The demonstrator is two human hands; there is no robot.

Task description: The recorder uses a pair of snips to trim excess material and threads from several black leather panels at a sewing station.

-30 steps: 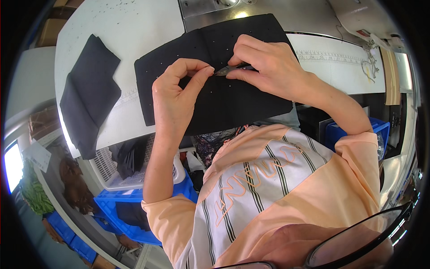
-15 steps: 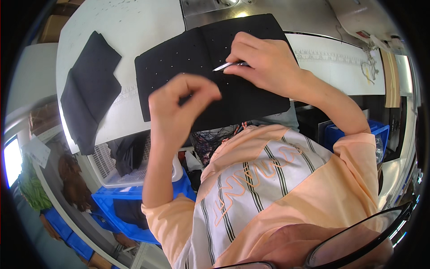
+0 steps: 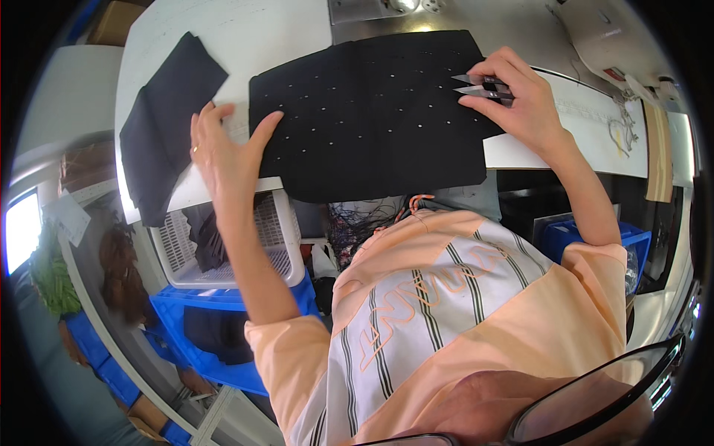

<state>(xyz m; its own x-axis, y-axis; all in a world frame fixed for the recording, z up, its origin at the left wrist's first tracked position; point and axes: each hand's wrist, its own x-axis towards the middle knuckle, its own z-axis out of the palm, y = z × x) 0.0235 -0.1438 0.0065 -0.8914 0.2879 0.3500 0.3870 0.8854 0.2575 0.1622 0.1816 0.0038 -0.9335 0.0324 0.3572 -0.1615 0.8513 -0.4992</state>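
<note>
A dark fabric piece (image 3: 372,152) dotted with small white spots lies flat over the table's front edge. At its right edge, my right hand (image 3: 528,108) holds a pair of thread snips (image 3: 470,91) between thumb and fingers, the two pointed blades apart. My left hand (image 3: 227,149) is spread wide at the left edge, its thumb reaching over the dotted fabric. Its fingers come close to a second dark cloth piece (image 3: 163,126); whether they touch it I cannot tell.
The white table (image 3: 245,30) carries ruler markings on the right. Metal machine plate (image 3: 483,37) lies at the back. A white basket (image 3: 294,223) with dark cloth sits on a blue crate (image 3: 167,312) below left. Another blue bin (image 3: 632,238) stands low right.
My left hand has gone from above the fabric's middle to its left edge and opened. My right hand moved right with the snips, whose blades now show spread.
</note>
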